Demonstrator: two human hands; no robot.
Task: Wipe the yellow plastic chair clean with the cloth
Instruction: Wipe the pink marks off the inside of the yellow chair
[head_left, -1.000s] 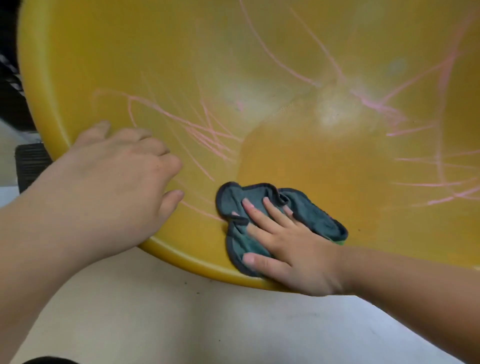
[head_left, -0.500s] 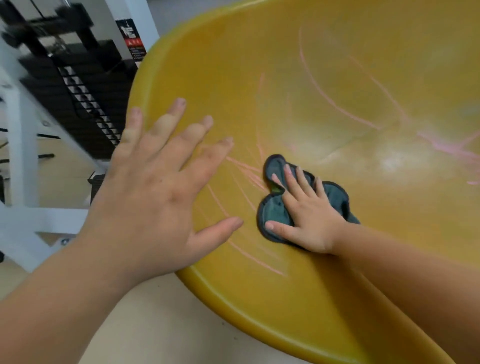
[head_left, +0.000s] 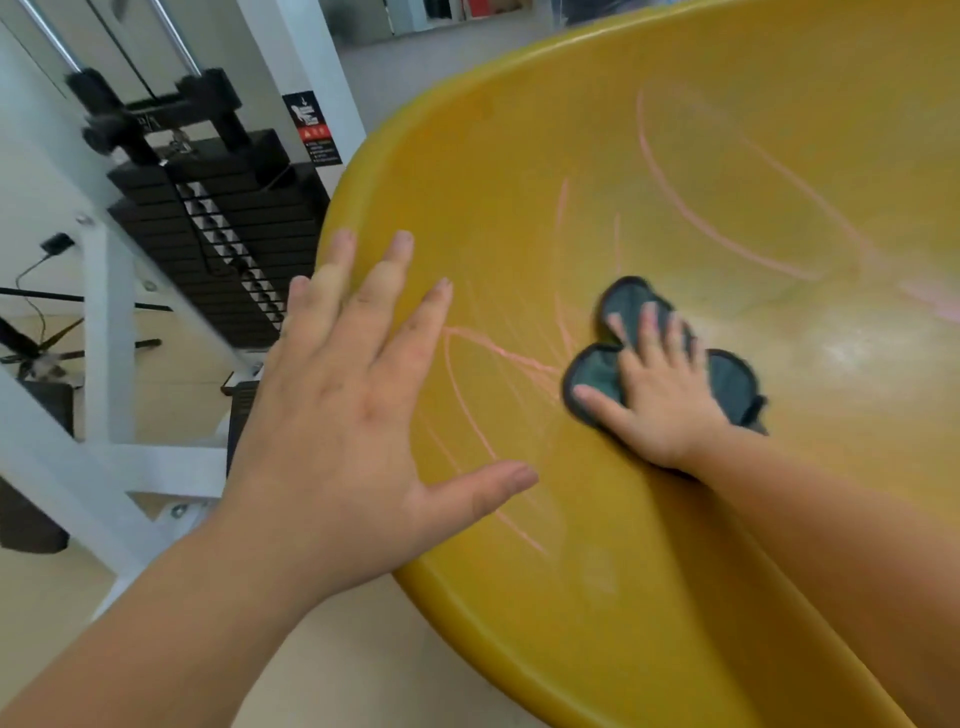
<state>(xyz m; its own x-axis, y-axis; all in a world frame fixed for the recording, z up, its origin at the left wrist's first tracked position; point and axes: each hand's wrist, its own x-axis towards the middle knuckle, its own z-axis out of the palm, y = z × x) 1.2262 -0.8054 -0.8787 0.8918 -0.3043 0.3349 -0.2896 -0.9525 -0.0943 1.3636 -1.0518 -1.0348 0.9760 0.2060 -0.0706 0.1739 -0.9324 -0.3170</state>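
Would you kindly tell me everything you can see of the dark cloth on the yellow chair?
The dark teal-grey cloth, edged with darker stitching, looks like soft microfibre. It lies crumpled in rounded lobes on the inner surface of the yellow plastic chair, beside pink scribble marks. The right hand presses flat on its middle with straight, spread fingers, hiding much of it; lobes show past the fingertips and beside the thumb. The left hand does not touch it.
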